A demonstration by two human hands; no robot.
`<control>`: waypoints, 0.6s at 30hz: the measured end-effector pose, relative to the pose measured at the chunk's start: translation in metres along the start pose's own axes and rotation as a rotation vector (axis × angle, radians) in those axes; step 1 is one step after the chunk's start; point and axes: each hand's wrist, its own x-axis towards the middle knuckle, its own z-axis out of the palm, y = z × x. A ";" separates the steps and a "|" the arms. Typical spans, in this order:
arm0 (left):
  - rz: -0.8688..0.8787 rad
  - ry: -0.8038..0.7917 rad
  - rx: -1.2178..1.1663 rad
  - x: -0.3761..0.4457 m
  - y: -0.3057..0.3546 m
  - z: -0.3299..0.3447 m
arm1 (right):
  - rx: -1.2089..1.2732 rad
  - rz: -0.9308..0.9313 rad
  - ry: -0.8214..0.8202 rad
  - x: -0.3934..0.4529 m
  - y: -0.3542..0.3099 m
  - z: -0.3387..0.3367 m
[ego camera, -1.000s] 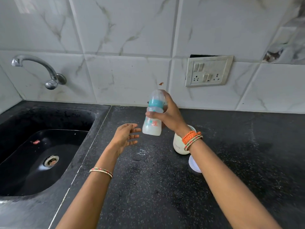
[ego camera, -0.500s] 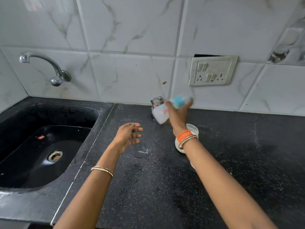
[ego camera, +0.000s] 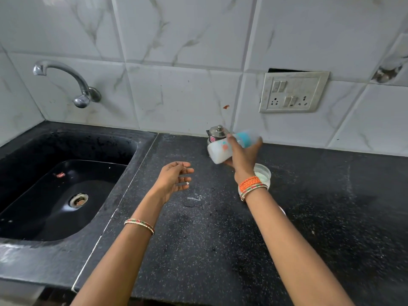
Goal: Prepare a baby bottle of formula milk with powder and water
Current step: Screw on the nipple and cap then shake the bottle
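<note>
My right hand grips a baby bottle with white milk inside and a teal collar. The bottle lies tilted almost sideways above the black counter, base to the left, cap end to the right, and it is blurred. My left hand hovers over the counter to the left of the bottle, palm turned inward, fingers loosely bent, holding nothing. A white powder tub stands open on the counter behind my right wrist, partly hidden by it. A small steel lidded pot stands at the wall behind the bottle.
A black sink with a steel tap above it fills the left side. A switch and socket plate sits on the tiled wall. A white lid edge peeks out beside my right forearm. Black counter stretches to the right.
The bottle went from upright to tilted almost sideways in my right hand, and moved a little toward the wall. My left hand has stayed in place.
</note>
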 end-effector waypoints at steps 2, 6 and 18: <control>-0.008 -0.019 0.012 0.000 -0.002 0.002 | -0.263 -0.076 -0.074 -0.002 0.002 0.003; 0.005 -0.022 -0.002 0.002 0.000 0.004 | -0.299 -0.037 -0.357 -0.003 -0.009 -0.001; 0.025 -0.056 -0.025 0.012 0.001 0.003 | 0.235 0.011 0.019 0.018 -0.008 -0.004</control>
